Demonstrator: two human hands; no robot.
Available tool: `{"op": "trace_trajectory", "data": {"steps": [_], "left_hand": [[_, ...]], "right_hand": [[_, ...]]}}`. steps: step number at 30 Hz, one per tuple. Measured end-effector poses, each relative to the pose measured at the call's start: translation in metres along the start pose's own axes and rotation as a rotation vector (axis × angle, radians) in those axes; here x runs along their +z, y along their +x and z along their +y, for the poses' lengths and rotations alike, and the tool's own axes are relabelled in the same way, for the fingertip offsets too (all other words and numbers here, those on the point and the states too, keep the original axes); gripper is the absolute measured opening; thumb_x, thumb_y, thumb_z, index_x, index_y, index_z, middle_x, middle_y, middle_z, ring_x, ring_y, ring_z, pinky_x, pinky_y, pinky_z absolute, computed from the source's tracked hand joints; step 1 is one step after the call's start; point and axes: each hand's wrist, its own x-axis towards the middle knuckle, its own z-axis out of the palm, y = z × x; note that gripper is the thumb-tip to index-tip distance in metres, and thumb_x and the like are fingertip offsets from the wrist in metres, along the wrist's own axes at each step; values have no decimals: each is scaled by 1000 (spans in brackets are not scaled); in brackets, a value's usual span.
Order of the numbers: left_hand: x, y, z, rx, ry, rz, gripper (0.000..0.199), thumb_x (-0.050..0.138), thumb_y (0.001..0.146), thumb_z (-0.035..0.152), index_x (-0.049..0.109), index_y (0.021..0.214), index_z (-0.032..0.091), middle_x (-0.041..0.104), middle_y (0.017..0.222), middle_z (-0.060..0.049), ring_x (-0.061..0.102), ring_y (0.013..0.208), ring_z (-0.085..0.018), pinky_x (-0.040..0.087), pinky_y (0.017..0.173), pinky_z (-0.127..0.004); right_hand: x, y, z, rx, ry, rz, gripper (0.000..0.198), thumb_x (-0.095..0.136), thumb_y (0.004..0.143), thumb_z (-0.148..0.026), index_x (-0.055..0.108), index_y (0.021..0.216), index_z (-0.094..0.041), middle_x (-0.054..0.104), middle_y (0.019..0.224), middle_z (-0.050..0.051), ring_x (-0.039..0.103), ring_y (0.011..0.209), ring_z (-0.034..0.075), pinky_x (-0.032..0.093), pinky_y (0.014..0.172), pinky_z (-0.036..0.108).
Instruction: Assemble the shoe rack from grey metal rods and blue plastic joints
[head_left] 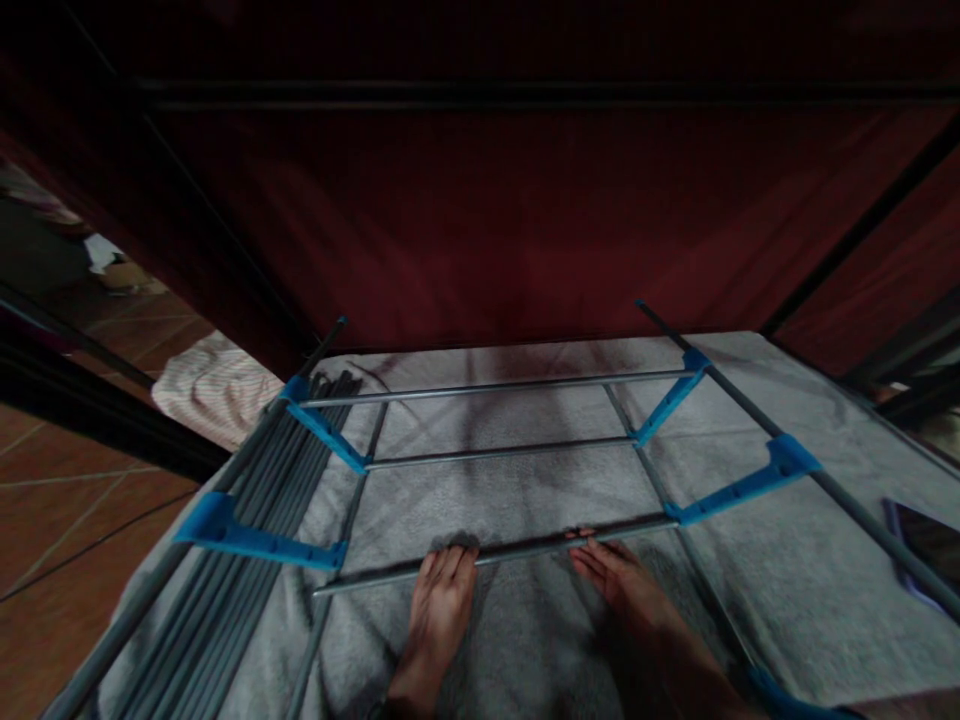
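My left hand (445, 600) lies over a grey metal tube (517, 550), its fingers curled down around it. Farther right, my right hand (611, 575) holds the same tube between thumb and fingers. This tube's right end meets a blue plastic bracket (731, 493). Its left end lies just below the tip of another blue bracket (262, 537); whether the two touch I cannot tell. Both brackets belong to a frame of grey tubes, where two farther crossbars (495, 388) (502, 452) span smaller blue brackets (328, 433) (667, 408).
Several loose grey tubes (255, 540) lie in a bundle on the left of the light grey blanket (540, 640). A dark phone-like object with a purple edge (926, 550) rests at right. Dark red panels (495, 220) rise behind. Striped cloth (217, 390) lies on the tiled floor (60, 470).
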Motion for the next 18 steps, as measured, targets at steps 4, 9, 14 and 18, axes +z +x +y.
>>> {"op": "trace_trajectory", "data": {"steps": [4,9,14,18], "left_hand": [[-1,1,-2,-25,12,1,38,40,99,10,73,115,21,77,100,-4,70,93,-19,49,96,-37],[2,0,-4,-57,40,8,36,42,100,12,74,113,20,76,99,-5,69,91,-21,49,92,-38],[-1,2,-3,-70,47,4,37,41,98,9,74,112,20,76,97,-5,68,90,-21,48,91,-38],[-3,3,-3,-97,39,3,36,42,98,10,74,113,20,77,97,-5,69,90,-22,49,90,-39]], "right_hand": [[0,2,1,-8,2,43,23,90,71,-40,76,82,-26,79,99,5,74,107,30,52,111,52],[4,0,-5,33,7,55,27,92,67,-39,76,84,-25,79,98,4,75,103,28,55,109,48],[5,-2,-6,32,17,20,24,90,70,-36,77,86,-23,79,100,5,75,103,27,54,111,48],[3,-3,-4,0,10,-17,24,89,72,-35,77,88,-24,79,102,4,74,104,27,51,114,50]]}}
